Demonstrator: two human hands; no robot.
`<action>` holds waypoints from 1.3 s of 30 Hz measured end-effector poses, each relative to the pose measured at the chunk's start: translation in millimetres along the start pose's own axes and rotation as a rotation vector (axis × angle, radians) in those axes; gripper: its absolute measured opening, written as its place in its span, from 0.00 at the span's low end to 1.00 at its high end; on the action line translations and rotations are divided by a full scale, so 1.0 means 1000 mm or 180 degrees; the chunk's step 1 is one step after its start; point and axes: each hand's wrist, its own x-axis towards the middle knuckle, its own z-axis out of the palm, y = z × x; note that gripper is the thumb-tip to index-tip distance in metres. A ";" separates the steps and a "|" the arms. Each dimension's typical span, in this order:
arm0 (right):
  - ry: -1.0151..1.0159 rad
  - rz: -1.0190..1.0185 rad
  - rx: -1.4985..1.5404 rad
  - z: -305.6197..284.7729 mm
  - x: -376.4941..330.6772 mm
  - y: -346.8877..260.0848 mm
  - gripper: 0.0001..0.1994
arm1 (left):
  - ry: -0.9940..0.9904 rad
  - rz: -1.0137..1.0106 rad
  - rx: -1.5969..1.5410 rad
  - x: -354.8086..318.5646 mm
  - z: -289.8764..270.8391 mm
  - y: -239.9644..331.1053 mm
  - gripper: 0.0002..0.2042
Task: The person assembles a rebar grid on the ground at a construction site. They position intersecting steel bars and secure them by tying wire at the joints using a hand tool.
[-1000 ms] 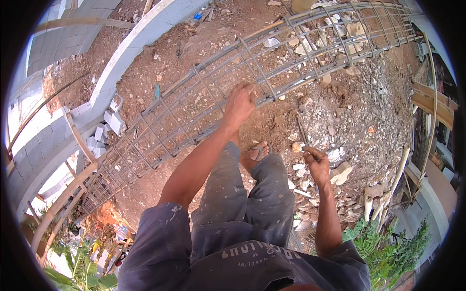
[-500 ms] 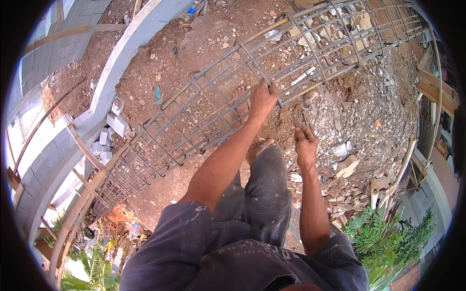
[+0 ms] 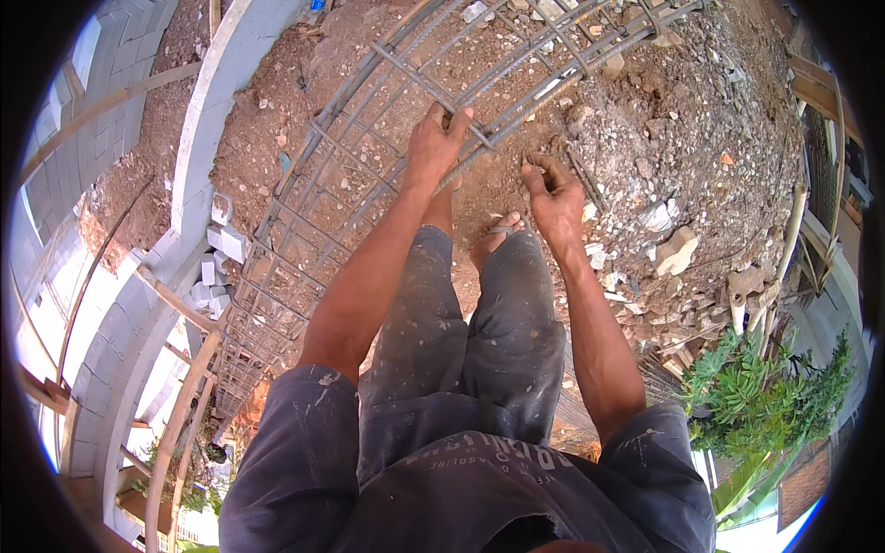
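Observation:
A long rebar cage [image 3: 525,104] of steel bars and square stirrups slants across the ground in front of me, from lower left to upper right. My left hand [image 3: 433,146] is closed around a stirrup [image 3: 415,80] close to the cage's near lower bars. Just to the right of the cage, apart from it, is my right hand [image 3: 556,198]. Its fingers are curled and the thumb is close to the forefinger; whatever lies between them is too small to make out. A thin dark rod [image 3: 584,175] lies on the soil beside that hand.
A grey block wall [image 3: 198,138] curves along the left, with loose white blocks [image 3: 228,241] at its foot. Wooden poles [image 3: 180,405] stand at lower left. Rubble [image 3: 678,251] and green plants [image 3: 761,387] are on the right. My feet [image 3: 498,235] are beside the cage.
My view has shifted, and the cage appears farther up and left. The left hand still grips at a stirrup. My right hand has risen toward the cage, its fist loosening into a curled pinch.

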 end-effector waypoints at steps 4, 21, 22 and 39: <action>0.0005 -0.0105 0.0103 0.034 0.022 -0.019 0.11 | 0.0274 0.0018 0.0212 -0.002 -0.004 0.004 0.24; -0.0107 0.0515 0.0316 0.050 0.027 -0.015 0.11 | 0.0133 -0.0422 0.0012 -0.012 -0.001 -0.001 0.24; -0.0107 0.0472 0.0353 0.046 0.026 -0.014 0.12 | 0.0072 -0.0453 0.0040 -0.012 0.000 -0.001 0.24; -0.0502 -0.0396 -0.1409 -0.044 0.031 -0.050 0.18 | -0.0120 -0.0291 -0.0531 0.000 -0.011 -0.015 0.22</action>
